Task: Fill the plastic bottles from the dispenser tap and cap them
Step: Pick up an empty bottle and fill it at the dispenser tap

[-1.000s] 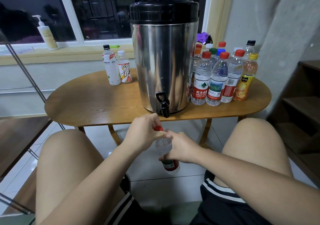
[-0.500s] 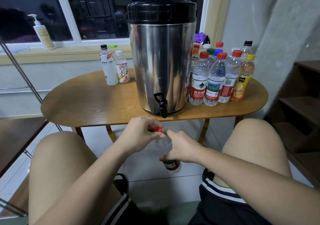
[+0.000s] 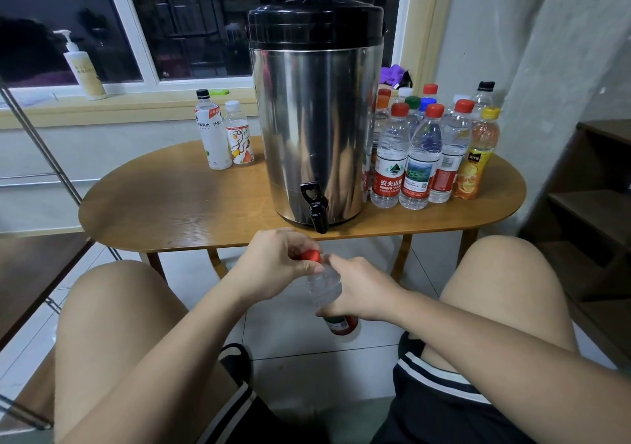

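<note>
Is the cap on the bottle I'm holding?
On: the red cap sits atop the clear plastic bottle, pinched by the left hand; right hand grips the body. Tightness cannot be told.

One dispenser [image 3: 314,129] with one tap [image 3: 317,211] stands on one table [image 3: 170,211]. Two bottles [image 3: 211,136] stand left of it, roughly twelve capped bottles [image 3: 389,170] crowd its right, overlapping too much for an exact count, and one more bottle [image 3: 324,285] with one red cap [image 3: 311,256] is held in front. One pump bottle [image 3: 83,71] stands on the sill [image 3: 136,109].
</note>
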Demonstrator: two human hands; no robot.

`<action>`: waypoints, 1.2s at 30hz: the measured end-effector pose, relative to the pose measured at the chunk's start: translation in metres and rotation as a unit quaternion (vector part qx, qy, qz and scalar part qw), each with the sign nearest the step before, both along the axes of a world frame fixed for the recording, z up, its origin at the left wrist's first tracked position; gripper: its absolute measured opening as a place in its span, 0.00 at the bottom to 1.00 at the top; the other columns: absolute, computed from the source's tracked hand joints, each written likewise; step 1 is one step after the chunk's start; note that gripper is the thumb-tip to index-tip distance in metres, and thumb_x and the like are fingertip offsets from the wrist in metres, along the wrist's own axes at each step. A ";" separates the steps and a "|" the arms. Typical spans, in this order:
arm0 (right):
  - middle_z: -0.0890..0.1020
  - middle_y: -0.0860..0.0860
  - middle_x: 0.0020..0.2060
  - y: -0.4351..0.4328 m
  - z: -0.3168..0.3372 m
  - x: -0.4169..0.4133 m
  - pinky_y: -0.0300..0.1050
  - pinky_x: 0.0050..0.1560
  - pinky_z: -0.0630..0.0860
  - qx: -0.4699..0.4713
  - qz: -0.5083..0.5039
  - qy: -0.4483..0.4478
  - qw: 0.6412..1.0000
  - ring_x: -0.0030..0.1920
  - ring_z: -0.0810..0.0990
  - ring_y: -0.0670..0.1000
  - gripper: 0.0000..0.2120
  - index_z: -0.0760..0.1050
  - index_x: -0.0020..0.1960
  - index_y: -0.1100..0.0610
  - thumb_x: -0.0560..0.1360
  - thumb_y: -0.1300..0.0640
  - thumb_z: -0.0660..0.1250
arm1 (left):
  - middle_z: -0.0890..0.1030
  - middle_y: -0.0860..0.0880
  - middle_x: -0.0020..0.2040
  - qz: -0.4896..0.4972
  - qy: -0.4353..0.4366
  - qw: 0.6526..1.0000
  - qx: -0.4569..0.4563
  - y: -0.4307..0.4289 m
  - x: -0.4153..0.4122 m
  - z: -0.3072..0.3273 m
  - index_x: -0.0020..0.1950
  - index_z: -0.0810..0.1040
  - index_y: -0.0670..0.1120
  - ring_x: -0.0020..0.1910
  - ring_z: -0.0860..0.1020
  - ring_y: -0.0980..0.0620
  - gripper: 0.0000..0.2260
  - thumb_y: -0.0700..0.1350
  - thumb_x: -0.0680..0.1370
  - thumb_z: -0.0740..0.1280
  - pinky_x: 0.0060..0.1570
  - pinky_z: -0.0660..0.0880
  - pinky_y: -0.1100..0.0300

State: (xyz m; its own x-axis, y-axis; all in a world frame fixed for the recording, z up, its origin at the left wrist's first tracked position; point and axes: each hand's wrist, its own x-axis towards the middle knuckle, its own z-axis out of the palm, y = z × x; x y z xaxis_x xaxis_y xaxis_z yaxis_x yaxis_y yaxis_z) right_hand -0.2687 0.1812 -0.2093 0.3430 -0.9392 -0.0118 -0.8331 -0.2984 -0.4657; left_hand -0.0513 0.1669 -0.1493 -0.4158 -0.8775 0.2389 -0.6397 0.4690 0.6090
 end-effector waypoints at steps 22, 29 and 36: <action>0.84 0.44 0.49 0.008 0.030 -0.011 0.54 0.50 0.87 0.030 0.022 -0.046 0.998 0.49 0.84 0.45 0.32 0.75 0.60 0.42 0.62 0.35 0.83 | 0.87 0.59 0.48 -0.034 0.056 0.998 -0.013 0.002 0.003 0.004 0.56 0.88 0.56 0.51 0.83 0.58 0.10 0.52 0.76 0.81 0.50 0.76 0.69; 0.87 0.39 0.53 0.002 0.080 -0.047 0.49 0.56 0.86 -0.025 -0.044 -0.145 0.988 0.53 0.86 0.40 0.30 0.78 0.59 0.39 0.61 0.40 0.86 | 0.87 0.59 0.49 -0.003 0.137 0.990 -0.032 0.000 0.004 -0.001 0.53 0.88 0.58 0.51 0.84 0.54 0.03 0.54 0.81 0.75 0.49 0.78 0.64; 0.84 0.37 0.53 -0.029 0.138 -0.091 0.45 0.56 0.81 -0.108 -0.144 -0.153 0.972 0.53 0.83 0.40 0.29 0.78 0.62 0.42 0.66 0.42 0.85 | 0.88 0.59 0.47 -0.012 0.122 0.992 0.009 0.000 0.007 0.002 0.54 0.87 0.58 0.50 0.85 0.55 0.02 0.52 0.83 0.74 0.52 0.81 0.58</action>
State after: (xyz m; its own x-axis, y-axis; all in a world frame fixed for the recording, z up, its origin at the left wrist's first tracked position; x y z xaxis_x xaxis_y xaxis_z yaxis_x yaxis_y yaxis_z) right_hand -0.3593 0.1525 -0.0711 0.0228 -0.9660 0.2577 -0.7283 -0.1927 -0.6577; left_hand -0.0444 0.1671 -0.1477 -0.3674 -0.8732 0.3202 -0.4611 0.4701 0.7526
